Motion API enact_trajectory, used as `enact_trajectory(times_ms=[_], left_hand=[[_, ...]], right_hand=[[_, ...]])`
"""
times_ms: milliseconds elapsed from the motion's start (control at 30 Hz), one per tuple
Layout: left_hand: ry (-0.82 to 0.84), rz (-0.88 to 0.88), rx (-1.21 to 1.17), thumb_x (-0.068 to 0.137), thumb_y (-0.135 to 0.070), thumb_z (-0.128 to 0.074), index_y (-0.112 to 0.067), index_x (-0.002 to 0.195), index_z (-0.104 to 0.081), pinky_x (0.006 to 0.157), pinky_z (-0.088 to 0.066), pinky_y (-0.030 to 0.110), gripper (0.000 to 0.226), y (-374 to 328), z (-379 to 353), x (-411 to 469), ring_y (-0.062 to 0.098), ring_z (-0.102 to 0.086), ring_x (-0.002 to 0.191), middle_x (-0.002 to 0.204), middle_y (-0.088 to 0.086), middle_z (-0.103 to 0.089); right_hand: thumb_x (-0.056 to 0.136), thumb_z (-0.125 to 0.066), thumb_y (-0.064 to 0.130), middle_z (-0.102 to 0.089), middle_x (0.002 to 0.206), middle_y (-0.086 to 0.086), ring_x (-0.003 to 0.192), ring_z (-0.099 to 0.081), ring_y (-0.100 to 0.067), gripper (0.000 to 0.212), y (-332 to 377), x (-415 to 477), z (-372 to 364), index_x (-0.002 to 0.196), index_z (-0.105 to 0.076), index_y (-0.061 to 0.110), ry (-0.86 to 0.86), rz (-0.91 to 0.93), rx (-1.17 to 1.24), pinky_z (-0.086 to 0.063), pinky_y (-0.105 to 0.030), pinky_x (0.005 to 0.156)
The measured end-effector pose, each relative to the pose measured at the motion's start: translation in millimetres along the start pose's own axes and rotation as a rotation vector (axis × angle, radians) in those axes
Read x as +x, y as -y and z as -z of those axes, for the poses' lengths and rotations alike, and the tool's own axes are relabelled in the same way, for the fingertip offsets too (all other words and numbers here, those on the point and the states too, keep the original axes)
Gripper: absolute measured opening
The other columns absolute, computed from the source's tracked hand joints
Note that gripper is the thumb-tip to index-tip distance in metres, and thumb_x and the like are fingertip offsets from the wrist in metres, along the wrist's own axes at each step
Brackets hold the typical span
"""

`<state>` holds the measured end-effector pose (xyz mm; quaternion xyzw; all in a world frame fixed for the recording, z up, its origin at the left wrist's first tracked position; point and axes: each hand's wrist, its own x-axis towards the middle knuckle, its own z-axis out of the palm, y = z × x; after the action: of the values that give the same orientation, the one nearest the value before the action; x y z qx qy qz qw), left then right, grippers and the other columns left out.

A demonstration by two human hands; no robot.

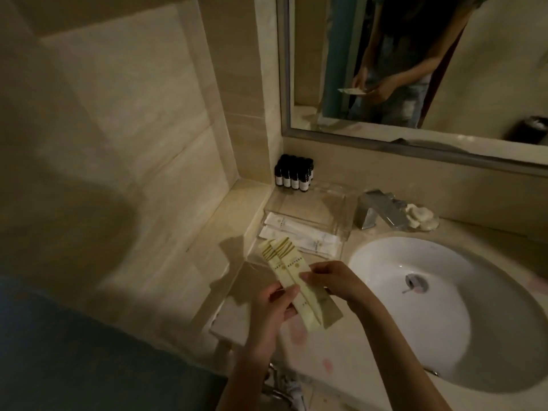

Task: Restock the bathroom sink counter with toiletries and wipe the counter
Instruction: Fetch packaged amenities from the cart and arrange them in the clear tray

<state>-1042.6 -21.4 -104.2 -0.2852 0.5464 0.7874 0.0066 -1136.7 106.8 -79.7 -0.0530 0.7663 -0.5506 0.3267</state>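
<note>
I hold several long cream toiletry packets (292, 271) with green stripes over the counter's left front. My left hand (274, 310) grips their lower part from the left. My right hand (329, 278) pinches them from the right side. Behind them a clear acrylic tray (341, 232) holds white wrapped packets (299, 232). A cluster of small dark bottles (293, 173) with white labels stands in the back left corner. The beige stone counter (350, 360) shows a few pinkish smudges near its front edge.
A white oval basin (462, 315) is sunk into the counter on the right, with a chrome tap (376, 210) behind it. A small dish with a pale soap-like lump (421, 218) sits beside the tap. A mirror (415, 69) hangs above; tiled wall on the left.
</note>
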Motion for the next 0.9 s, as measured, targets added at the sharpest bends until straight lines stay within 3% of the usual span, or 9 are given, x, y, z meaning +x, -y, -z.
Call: enact_trajectory(times_ms=[167,367,500,600,767,900], left_hand=[[-0.057,0.014,-0.035,0.087,-0.002,-0.064,-0.008,0.108,-0.065,0.074,-0.059,0.031,0.022,-13,3,51,0.022,-0.07,0.091,0.101,0.01,-0.072],[-0.227,0.149,0.072,0.088,-0.008,-0.065,0.0,0.107,-0.063,0.061,-0.058,0.025,0.021,1,38,92,0.02,-0.068,0.085,0.105,0.015,-0.069],[-0.29,0.176,0.011,0.087,-0.003,-0.065,-0.005,0.106,-0.064,0.073,-0.059,0.035,0.019,11,51,111,0.026,-0.067,0.091,0.105,0.014,-0.069],[-0.327,0.195,-0.027,0.085,0.003,-0.064,0.004,0.107,-0.062,0.061,-0.059,0.027,0.022,9,51,121,0.025,-0.066,0.085,0.1,0.017,-0.067],[-0.302,0.183,0.019,0.086,0.002,-0.063,-0.004,0.101,-0.064,0.062,-0.059,0.027,0.017,13,48,122,0.02,-0.067,0.084,0.097,0.011,-0.069],[-0.301,0.18,0.039,0.085,0.002,-0.065,-0.002,0.106,-0.064,0.066,-0.06,0.03,0.021,20,49,115,0.027,-0.067,0.091,0.096,0.011,-0.069]], right_hand=[[0.087,-0.068,0.023,-0.071,0.091,-0.001,0.079,-0.065,-0.009,0.014,18,58,6,0.094,-0.072,0.012,0.026,-0.043,-0.099,-0.049,-0.015,0.062],[0.091,-0.063,0.025,-0.068,0.088,-0.006,0.072,-0.063,-0.015,0.021,15,137,12,0.1,-0.072,0.008,-0.016,-0.06,-0.227,-0.048,-0.021,0.061],[0.095,-0.056,0.02,-0.065,0.094,-0.006,0.071,-0.059,-0.01,0.026,1,179,7,0.112,-0.067,0.004,0.099,-0.087,-0.288,-0.046,-0.018,0.06],[0.096,-0.054,0.02,-0.066,0.104,-0.008,0.081,-0.06,-0.009,0.025,-11,191,0,0.113,-0.066,0.007,0.198,-0.064,-0.364,-0.047,-0.019,0.069],[0.094,-0.056,0.015,-0.061,0.113,-0.005,0.103,-0.059,-0.021,0.023,-29,193,-12,0.116,-0.063,0.011,0.195,0.001,-0.377,-0.047,-0.032,0.09],[0.094,-0.055,0.011,-0.059,0.109,-0.002,0.1,-0.057,-0.018,0.018,-43,191,-22,0.11,-0.059,0.016,0.167,0.047,-0.373,-0.043,-0.021,0.076]])
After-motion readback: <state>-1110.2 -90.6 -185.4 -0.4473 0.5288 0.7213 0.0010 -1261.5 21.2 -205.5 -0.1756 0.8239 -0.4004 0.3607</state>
